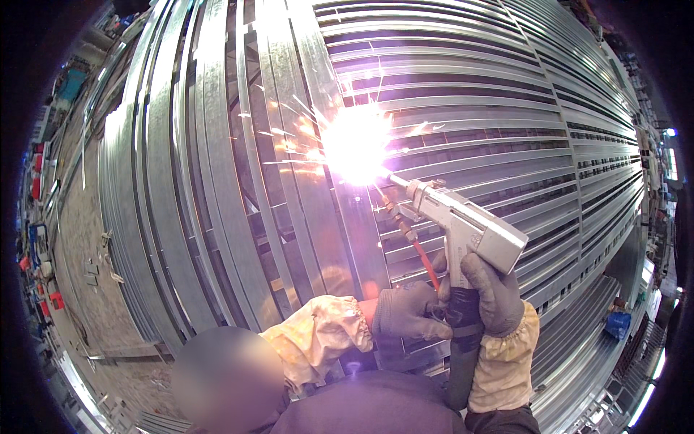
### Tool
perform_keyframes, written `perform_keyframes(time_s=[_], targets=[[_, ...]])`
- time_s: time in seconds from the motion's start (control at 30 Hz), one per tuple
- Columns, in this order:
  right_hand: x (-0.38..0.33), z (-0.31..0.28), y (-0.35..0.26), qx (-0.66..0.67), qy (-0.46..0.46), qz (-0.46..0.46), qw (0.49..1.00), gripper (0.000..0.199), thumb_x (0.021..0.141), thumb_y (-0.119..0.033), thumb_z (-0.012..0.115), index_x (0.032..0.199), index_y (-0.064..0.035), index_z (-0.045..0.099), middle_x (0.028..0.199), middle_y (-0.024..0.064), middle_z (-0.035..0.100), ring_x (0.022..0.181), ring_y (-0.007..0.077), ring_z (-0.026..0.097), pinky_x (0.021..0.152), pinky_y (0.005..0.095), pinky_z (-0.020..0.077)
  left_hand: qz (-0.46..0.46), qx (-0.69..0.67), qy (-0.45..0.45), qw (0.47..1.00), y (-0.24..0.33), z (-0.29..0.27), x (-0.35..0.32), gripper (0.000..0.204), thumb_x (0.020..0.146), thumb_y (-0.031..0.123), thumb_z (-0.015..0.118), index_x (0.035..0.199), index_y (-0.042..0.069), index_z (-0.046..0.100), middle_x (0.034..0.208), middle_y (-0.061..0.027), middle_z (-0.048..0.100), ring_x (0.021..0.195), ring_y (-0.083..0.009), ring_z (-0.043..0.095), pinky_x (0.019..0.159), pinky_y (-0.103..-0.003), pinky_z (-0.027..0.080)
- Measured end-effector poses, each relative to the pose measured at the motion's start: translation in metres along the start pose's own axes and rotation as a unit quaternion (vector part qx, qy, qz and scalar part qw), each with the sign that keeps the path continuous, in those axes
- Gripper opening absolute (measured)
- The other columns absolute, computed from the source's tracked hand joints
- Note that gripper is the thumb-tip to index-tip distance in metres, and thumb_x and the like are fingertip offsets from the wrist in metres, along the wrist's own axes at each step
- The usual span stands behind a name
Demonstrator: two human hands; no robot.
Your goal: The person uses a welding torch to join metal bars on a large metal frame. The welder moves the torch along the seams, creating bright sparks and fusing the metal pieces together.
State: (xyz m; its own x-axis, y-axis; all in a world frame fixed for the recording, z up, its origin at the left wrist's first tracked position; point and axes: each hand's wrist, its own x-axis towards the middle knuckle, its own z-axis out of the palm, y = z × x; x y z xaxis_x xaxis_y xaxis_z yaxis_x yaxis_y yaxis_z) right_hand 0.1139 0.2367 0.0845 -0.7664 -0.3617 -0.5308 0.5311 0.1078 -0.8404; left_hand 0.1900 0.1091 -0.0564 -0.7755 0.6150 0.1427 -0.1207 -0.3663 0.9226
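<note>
My right hand [495,295], in a grey glove with a tan cuff, grips the handle of a silver pistol-shaped welding gun [463,220]. The gun's tip points up and left into a blinding white arc [356,145] that throws sparks and hides the metal under it. A red hose or rod with a brass-coloured end [407,230] slants beside the gun toward the arc. Closed fingers of my gloved left hand [410,312] press against the black-wrapped cable [463,318] below the handle; what they hold is partly hidden. Bare wrist shows between glove and tan sleeve.
Long galvanized steel bars [217,159] run lengthwise on the left. To the right, many slatted bars [484,108] lie crosswise with gaps between them. A brown floor [79,253] shows at far left, and a blue object [618,325] sits at right. A blurred round shape [228,376] covers the lower left.
</note>
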Motion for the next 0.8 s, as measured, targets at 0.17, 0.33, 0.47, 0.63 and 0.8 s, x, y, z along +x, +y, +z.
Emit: perform_keyframes(time_s=[0.17, 0.33, 0.47, 0.63, 0.8], targets=[[-0.002, 0.002, 0.002, -0.031, 0.022, -0.003, 0.999, 0.044, 0.097, -0.027, 0.063, 0.124, 0.0064, 0.056, 0.099, 0.0179, 0.067, 0.07, 0.0169, 0.068, 0.056, 0.0284, 0.0576, -0.003, -0.007, 0.009, 1.0, -0.012, 0.005, 0.0, 0.03, 0.089, 0.03, 0.072, 0.094, 0.0, 0.068, 0.07, -0.0058, 0.065, 0.067, -0.015, 0.064, 0.06, -0.033, 0.049], [-0.007, -0.006, 0.003, 0.027, 0.028, 0.038, 0.999, 0.045, 0.096, -0.016, 0.066, 0.132, 0.0057, 0.051, 0.109, 0.0152, 0.068, 0.081, 0.0183, 0.069, 0.068, 0.0295, 0.0586, 0.002, 0.006, 0.007, 1.0, -0.004, 0.002, 0.003, 0.034, 0.089, 0.032, 0.073, 0.094, -0.001, 0.069, 0.07, -0.0071, 0.066, 0.065, -0.0162, 0.064, 0.059, -0.033, 0.049], [-0.01, -0.008, 0.009, -0.038, 0.064, 0.022, 0.997, 0.046, 0.095, -0.015, 0.067, 0.133, 0.0052, 0.05, 0.112, 0.0147, 0.067, 0.086, 0.0192, 0.068, 0.073, 0.0308, 0.0574, 0.017, -0.005, 0.003, 1.0, -0.003, 0.002, 0.002, 0.033, 0.09, 0.03, 0.074, 0.099, -0.001, 0.07, 0.078, -0.0104, 0.068, 0.071, -0.0171, 0.065, 0.065, -0.033, 0.05], [0.0, -0.003, -0.012, -0.021, 0.026, -0.009, 0.999, 0.043, 0.096, -0.016, 0.066, 0.13, 0.0062, 0.053, 0.111, 0.0138, 0.067, 0.093, 0.0182, 0.067, 0.076, 0.0305, 0.0565, 0.055, -0.043, 0.058, 0.996, 0.022, 0.001, 0.008, 0.039, 0.09, 0.027, 0.074, 0.115, -0.001, 0.064, 0.086, -0.006, 0.068, 0.075, -0.0111, 0.061, 0.068, -0.03, 0.048], [0.018, 0.007, -0.015, -0.018, 0.032, -0.021, 0.999, 0.04, 0.097, -0.017, 0.063, 0.129, 0.0055, 0.053, 0.101, 0.0146, 0.068, 0.072, 0.0188, 0.068, 0.064, 0.0297, 0.0564, 0.008, -0.157, 0.08, 0.984, 0.011, 0.004, 0.003, 0.037, 0.093, 0.025, 0.071, 0.118, 0.0, 0.061, 0.082, -0.0009, 0.063, 0.068, -0.0057, 0.053, 0.06, -0.025, 0.044]])
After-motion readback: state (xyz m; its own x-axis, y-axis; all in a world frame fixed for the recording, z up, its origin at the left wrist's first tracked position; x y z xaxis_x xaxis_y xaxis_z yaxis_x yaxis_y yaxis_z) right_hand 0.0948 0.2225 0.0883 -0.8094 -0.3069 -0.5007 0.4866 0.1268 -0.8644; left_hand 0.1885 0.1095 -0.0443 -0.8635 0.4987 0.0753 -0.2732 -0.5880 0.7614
